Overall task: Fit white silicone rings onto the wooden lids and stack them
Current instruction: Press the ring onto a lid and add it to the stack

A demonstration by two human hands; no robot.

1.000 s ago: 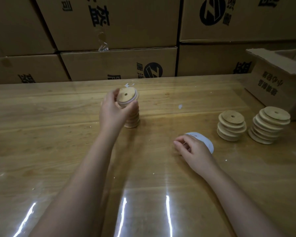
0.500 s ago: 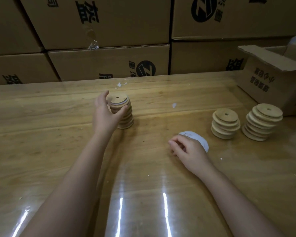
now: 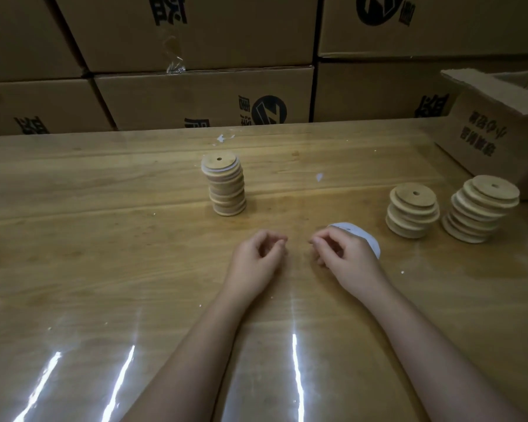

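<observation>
A tall stack of wooden lids [image 3: 227, 187] with white rings fitted stands at the table's middle, its top lid sitting slightly off to the left. Two shorter stacks of bare wooden lids [image 3: 412, 210] [image 3: 482, 208] stand at the right. A small pile of white silicone rings [image 3: 367, 240] lies just behind my right hand [image 3: 346, 258]. That hand's fingers are curled towards the left, and whether they hold a ring is hidden. My left hand [image 3: 256, 258] hovers close beside it, loosely curled, with nothing visible in it.
An open cardboard box [image 3: 497, 138] sits at the table's far right, behind the bare lids. Stacked cartons [image 3: 201, 95] wall off the back edge. White scraps [image 3: 319, 177] lie on the glossy wooden table [image 3: 104, 239].
My left hand has let go of the top lid on the tall stack and drawn back to the right, close to my right hand. The right hand has stayed at the ring pile.
</observation>
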